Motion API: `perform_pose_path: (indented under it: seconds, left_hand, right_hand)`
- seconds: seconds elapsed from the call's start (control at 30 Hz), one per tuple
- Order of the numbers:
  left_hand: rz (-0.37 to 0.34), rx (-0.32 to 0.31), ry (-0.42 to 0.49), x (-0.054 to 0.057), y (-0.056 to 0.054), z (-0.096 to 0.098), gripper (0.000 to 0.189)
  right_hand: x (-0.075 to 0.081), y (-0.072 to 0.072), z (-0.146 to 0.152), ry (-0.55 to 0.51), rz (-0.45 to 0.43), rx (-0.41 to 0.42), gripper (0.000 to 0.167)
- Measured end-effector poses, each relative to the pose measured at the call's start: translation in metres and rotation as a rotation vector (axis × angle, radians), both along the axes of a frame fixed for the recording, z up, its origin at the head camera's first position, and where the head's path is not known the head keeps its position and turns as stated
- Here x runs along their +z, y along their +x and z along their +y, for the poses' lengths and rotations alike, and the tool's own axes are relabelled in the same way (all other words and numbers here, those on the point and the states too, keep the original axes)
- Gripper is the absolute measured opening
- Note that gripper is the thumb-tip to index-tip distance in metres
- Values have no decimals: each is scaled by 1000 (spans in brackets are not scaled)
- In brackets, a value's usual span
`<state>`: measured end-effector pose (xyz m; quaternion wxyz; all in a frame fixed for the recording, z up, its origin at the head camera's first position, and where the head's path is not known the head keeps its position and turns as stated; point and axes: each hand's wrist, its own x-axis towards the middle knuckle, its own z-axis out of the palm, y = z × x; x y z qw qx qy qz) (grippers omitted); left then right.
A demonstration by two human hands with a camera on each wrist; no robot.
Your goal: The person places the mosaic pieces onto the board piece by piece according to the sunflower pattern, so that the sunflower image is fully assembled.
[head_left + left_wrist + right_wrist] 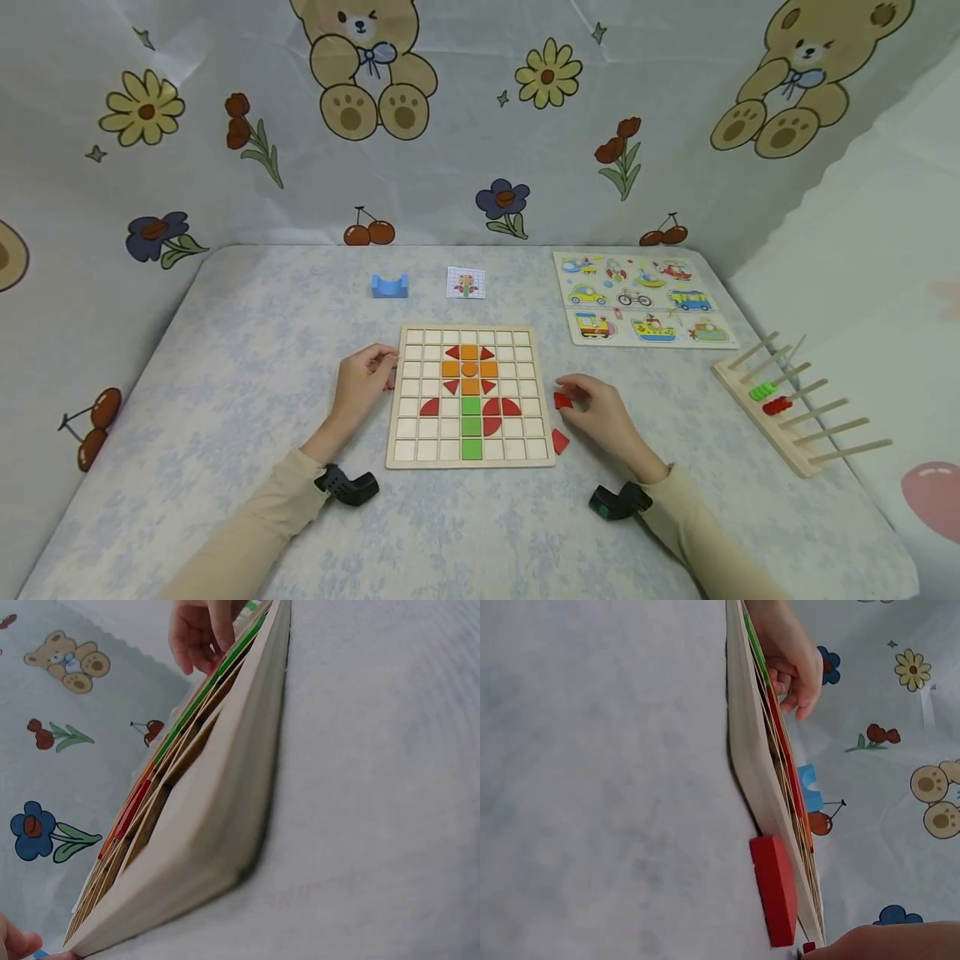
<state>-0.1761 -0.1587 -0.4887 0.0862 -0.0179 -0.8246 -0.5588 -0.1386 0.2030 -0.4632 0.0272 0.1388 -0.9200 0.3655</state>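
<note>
A wooden grid board [413, 450] lies mid-table, holding orange squares, an orange round piece [469, 368], red triangles, green squares [471, 427] and red quarter-round pieces [512, 407]. Just right of it, my right hand [600, 412] pinches a small red piece [562, 402] between thumb and fingers. Nearer me, another red quarter-round piece [560, 442] lies on the table beside the board's right edge; the right wrist view shows this red piece [775, 891] close up. My left hand [362, 387] rests at the board's left edge, fingertips touching it, fingers loosely bent.
Behind the board are a blue curved block [390, 287] and a small pattern card [466, 282]. A vehicle puzzle board [645, 300] lies at the back right. On the right stands a wooden peg rack [765, 417] with green and red beads.
</note>
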Motion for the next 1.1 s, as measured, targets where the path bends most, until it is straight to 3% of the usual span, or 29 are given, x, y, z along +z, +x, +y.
perform_pose_path:
  seconds: [0.13,0.3,0.43,0.57,0.7,0.87,1.1]
  left_hand:
    - [-3,-3,-1,-1,0,0,18]
    - [-2,4,-5,-1,-1,0,18]
    - [-3,-8,0,0,0,0,19]
    - [2,-17,3,-1,-1,1,19]
    - [11,-17,2,-2,-1,1,18]
    - [27,-13,-12,-2,-1,-1,17]
    - [22,-7,-1,-1,0,-1,17]
  right_hand:
    - [10,-5,-21,-44,18,26,35]
    - [20,-7,-69,-124,-17,180,33]
    - [20,-6,-108,-101,-82,296,30]
    - [17,-6,-132,-30,-134,319,33]
    - [13,-8,-140,-6,-135,336,34]
    - [11,-9,-141,-41,-88,360,30]
    - [11,-11,-135,-84,-94,396,28]
